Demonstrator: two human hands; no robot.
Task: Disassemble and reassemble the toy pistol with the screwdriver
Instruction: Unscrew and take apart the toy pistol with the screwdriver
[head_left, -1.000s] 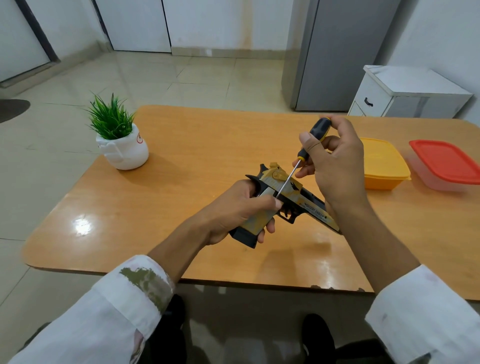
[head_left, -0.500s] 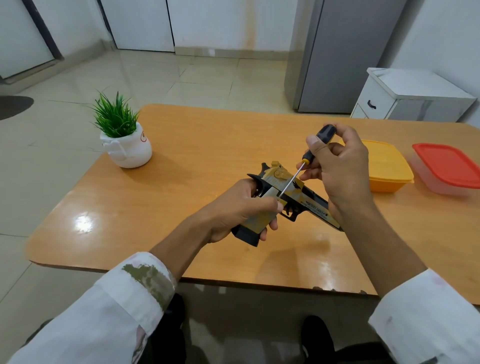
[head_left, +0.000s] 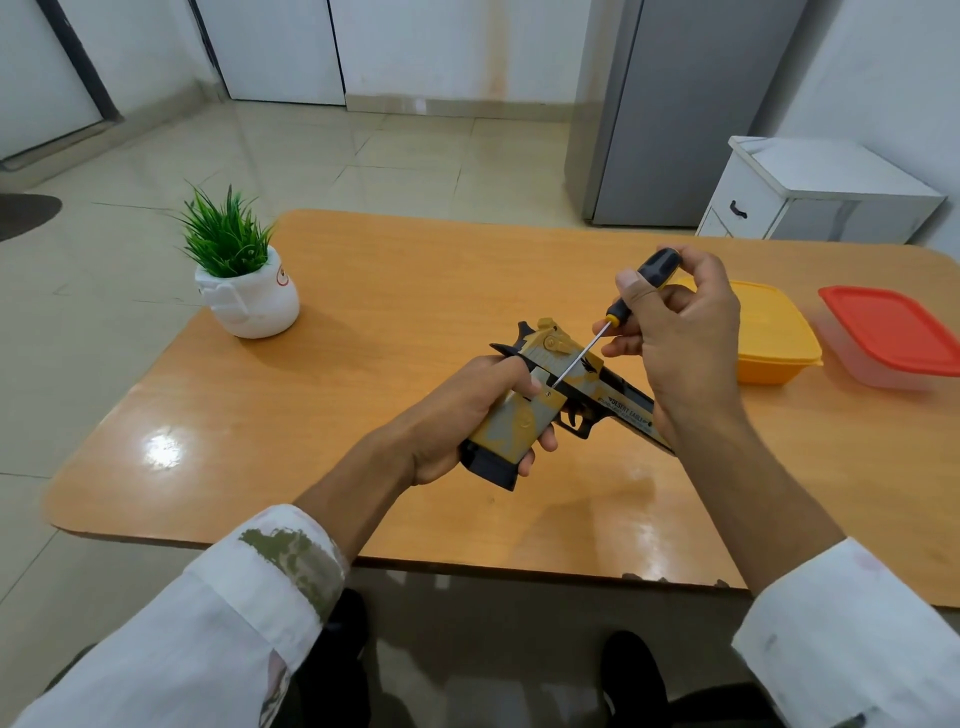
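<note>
Plant (head_left: 244, 280) left on table (head_left: 363, 291), containers (head_left: 774, 338) right.

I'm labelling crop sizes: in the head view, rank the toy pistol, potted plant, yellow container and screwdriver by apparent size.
1. toy pistol, nearest the camera.
2. potted plant and yellow container: alike; the right hand hides part of the container.
3. screwdriver.

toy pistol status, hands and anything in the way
Left hand grips toy pistol by its handle. Right hand holds screwdriver, tip against the pistol's side. Nothing blocks the tip; yellow box sits apart, right.
</note>
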